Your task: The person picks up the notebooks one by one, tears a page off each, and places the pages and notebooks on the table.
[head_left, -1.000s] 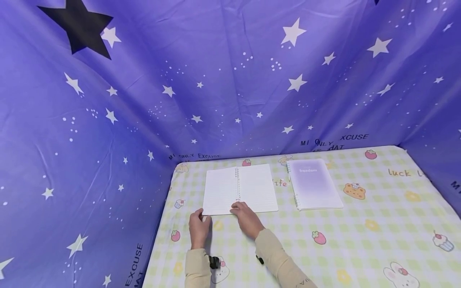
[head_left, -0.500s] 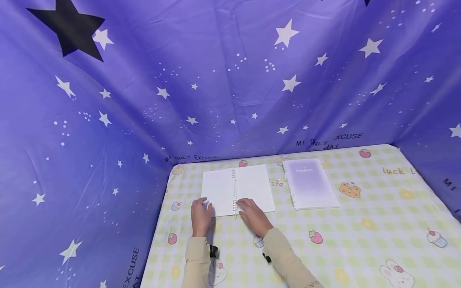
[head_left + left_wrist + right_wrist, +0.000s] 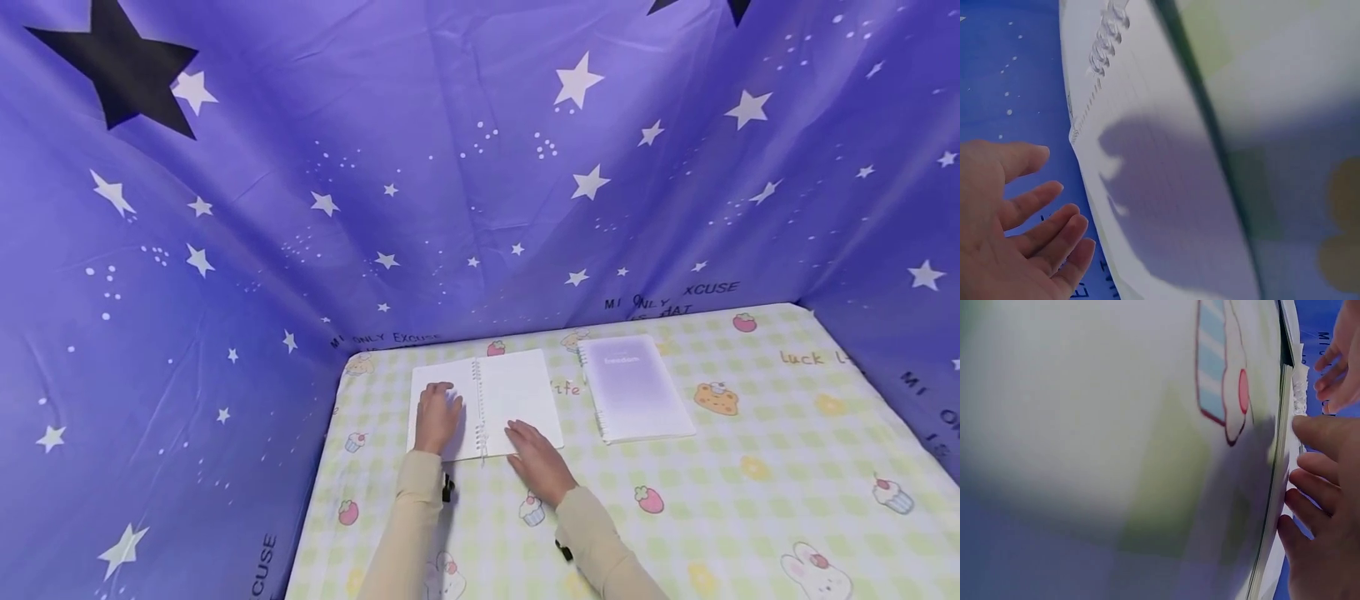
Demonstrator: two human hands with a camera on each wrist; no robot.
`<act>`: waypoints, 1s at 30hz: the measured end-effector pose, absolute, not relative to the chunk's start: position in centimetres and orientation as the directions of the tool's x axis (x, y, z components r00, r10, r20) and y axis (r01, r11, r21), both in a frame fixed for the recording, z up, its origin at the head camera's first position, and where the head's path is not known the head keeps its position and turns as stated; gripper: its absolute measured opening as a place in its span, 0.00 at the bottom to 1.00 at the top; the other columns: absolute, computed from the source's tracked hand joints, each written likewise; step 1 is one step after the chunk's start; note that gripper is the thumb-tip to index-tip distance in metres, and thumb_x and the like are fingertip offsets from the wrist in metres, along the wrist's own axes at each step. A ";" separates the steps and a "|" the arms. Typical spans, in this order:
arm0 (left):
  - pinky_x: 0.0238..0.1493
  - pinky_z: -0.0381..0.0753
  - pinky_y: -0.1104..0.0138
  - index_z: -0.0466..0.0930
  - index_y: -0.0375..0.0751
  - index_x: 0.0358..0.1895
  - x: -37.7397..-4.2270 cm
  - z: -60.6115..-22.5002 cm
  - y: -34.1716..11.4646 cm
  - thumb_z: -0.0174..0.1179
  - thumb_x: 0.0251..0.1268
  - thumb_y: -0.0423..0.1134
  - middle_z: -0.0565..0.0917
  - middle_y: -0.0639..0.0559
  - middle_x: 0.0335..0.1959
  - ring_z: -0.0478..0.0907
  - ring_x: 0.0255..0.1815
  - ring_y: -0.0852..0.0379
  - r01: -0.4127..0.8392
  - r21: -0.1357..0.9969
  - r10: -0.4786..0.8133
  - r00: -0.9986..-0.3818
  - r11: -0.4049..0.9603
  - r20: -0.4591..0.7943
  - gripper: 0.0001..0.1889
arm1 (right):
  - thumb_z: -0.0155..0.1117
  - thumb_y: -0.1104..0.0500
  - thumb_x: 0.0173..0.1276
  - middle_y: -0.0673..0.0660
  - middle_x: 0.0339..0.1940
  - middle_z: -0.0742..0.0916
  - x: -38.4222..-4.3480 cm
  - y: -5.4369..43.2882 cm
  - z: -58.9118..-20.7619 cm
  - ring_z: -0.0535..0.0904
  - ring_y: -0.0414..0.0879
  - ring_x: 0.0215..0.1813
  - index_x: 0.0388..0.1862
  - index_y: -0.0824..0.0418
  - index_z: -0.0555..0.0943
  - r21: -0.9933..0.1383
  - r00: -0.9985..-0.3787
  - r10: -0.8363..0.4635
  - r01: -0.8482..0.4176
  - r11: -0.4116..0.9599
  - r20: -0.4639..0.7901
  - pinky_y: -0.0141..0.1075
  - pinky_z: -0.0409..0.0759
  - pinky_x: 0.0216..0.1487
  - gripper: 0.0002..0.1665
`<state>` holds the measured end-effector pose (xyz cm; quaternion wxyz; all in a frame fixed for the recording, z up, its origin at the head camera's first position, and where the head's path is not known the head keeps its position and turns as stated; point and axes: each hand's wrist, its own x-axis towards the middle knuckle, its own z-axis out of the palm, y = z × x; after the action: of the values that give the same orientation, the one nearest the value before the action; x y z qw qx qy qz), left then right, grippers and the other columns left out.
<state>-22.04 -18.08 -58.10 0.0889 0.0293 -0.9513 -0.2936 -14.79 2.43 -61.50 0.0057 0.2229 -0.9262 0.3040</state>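
The open spiral notebook (image 3: 497, 392) lies on the counter (image 3: 750, 525), its wire binding (image 3: 480, 410) running near to far between my left hand (image 3: 437, 418) and right hand (image 3: 542, 462). The left reaches farther, relaxed and empty over the left page (image 3: 467, 417); the right, loose, gripping nothing, is at the right page's (image 3: 521, 385) near edge.

Open notebk (image 3: 498, 400) on bench (image 3: 720, 508), L of closed notebk (image 3: 637, 396), gap btwn. L grip (image 3: 438, 419) above L pg (image 3: 462, 383); R grip (image 3: 542, 462) at near edge of R pg (image 3: 521, 387). Curtain (image 3: 450, 75) behind bench, also at L & R sides.
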 end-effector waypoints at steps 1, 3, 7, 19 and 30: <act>0.58 0.75 0.47 0.80 0.34 0.53 -22.3 -58.1 -18.0 0.63 0.66 0.38 0.78 0.35 0.54 0.74 0.57 0.36 -0.002 0.552 -0.103 -0.983 0.834 0.153 0.16 | 0.65 0.60 0.69 0.64 0.71 0.74 -14.7 2.5 -61.6 0.66 0.59 0.74 0.67 0.71 0.72 -0.543 -0.898 -0.419 -0.421 0.726 0.137 0.50 0.64 0.75 0.30; 0.58 0.76 0.47 0.80 0.34 0.53 -22.7 -58.2 -17.7 0.63 0.66 0.38 0.79 0.35 0.54 0.75 0.57 0.36 0.005 0.522 -0.092 -0.983 0.853 0.160 0.16 | 0.65 0.60 0.69 0.64 0.72 0.73 -14.5 2.5 -61.7 0.65 0.58 0.75 0.67 0.71 0.72 -0.507 -0.890 -0.438 -0.438 0.742 0.129 0.49 0.63 0.75 0.31; 0.57 0.76 0.48 0.80 0.32 0.55 -23.7 -58.4 -17.4 0.64 0.66 0.38 0.79 0.35 0.54 0.75 0.57 0.37 0.022 0.459 -0.058 -0.986 0.888 0.158 0.18 | 0.66 0.60 0.68 0.64 0.72 0.74 -14.2 2.5 -61.9 0.65 0.58 0.75 0.67 0.71 0.73 -0.466 -0.880 -0.453 -0.463 0.754 0.141 0.49 0.63 0.76 0.31; 0.58 0.76 0.45 0.79 0.31 0.53 -26.5 -58.8 -17.7 0.64 0.65 0.35 0.80 0.34 0.55 0.76 0.57 0.37 0.115 0.366 0.064 -0.987 0.924 0.148 0.16 | 0.64 0.61 0.70 0.56 0.70 0.78 -14.9 2.3 -62.4 0.69 0.52 0.73 0.65 0.63 0.78 -0.441 -0.901 -0.397 -0.433 0.786 0.177 0.46 0.67 0.73 0.24; 0.74 0.61 0.46 0.68 0.27 0.68 -27.6 -58.5 -18.1 0.59 0.71 0.38 0.70 0.30 0.69 0.65 0.72 0.36 0.144 0.374 0.144 -0.989 0.916 0.028 0.27 | 0.63 0.62 0.70 0.55 0.69 0.78 -14.8 2.2 -62.2 0.70 0.51 0.72 0.64 0.61 0.79 -0.435 -0.907 -0.384 -0.419 0.797 0.169 0.46 0.68 0.72 0.23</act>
<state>-27.62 -18.13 -58.55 0.0001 -0.0735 -0.9789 -0.1909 -14.81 2.22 -62.20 0.0361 0.2120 -0.9472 0.2379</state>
